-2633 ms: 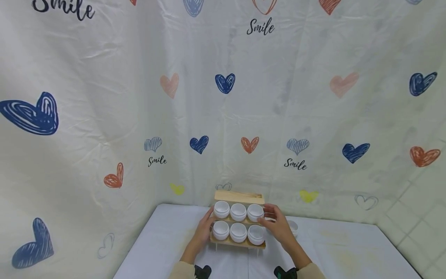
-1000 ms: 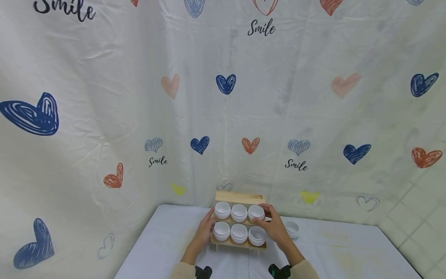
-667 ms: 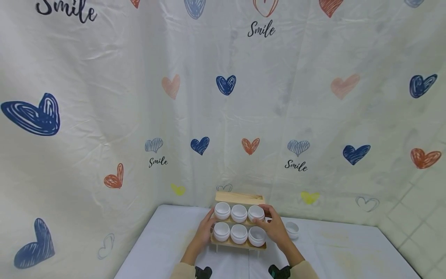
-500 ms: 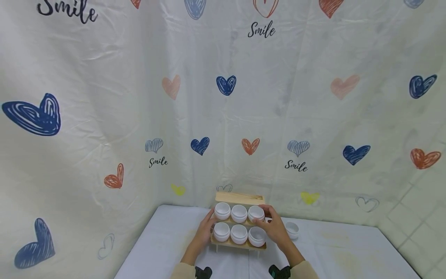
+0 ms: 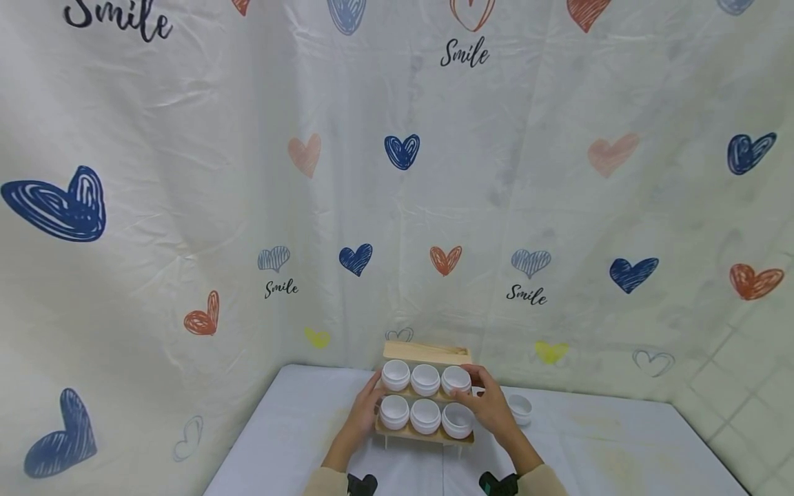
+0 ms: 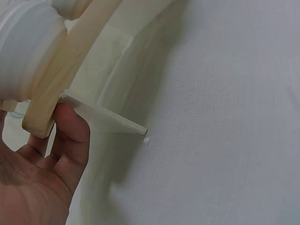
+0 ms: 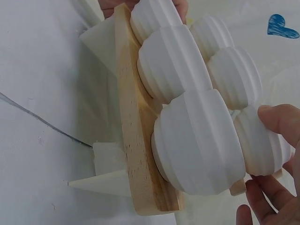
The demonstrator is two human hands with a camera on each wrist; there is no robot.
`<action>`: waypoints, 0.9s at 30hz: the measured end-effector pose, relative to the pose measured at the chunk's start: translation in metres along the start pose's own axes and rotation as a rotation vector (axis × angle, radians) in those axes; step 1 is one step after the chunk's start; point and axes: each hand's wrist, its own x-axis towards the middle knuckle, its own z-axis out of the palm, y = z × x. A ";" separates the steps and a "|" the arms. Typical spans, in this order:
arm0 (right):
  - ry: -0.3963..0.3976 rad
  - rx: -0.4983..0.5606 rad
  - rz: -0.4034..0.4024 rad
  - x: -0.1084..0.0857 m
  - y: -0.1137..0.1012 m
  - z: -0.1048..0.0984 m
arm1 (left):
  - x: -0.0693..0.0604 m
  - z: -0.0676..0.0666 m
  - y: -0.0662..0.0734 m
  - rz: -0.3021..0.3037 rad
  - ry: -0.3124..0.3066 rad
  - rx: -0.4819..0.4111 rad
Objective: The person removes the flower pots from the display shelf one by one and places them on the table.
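Observation:
A tiered wooden rack (image 5: 414, 432) holds white cups in two rows of three, such as the front right cup (image 5: 457, 421). The left hand (image 5: 361, 413) grips the rack's left end; in the left wrist view its fingers hold the end of the wooden board (image 6: 70, 58) beside a pale leg. The right hand (image 5: 490, 406) has its thumb and fingers around the back right cup (image 5: 455, 380). In the right wrist view, the thumb (image 7: 281, 119) presses that cup (image 7: 262, 145), and part of the hand is cut off by the frame edge.
Another white cup (image 5: 520, 409) stands on the white-covered table (image 5: 608, 441), just right of the right wrist. A light wooden bar (image 5: 426, 351) tops the rack at the back. Behind the table hangs a heart-printed curtain (image 5: 471, 207).
Since the earliest frame, the right hand has shifted slightly left with its fingers closer around the back right cup, revealing more of the cup on the table. Lately nothing moves visibly.

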 end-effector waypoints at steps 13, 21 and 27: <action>0.003 0.002 0.004 -0.003 -0.001 -0.002 | 0.000 0.001 -0.002 -0.002 0.008 0.002; 0.009 0.032 -0.017 -0.005 0.001 -0.002 | 0.002 0.000 -0.003 0.024 0.005 0.002; 0.015 0.066 -0.034 -0.008 0.002 -0.004 | 0.001 0.001 -0.003 0.016 0.007 0.004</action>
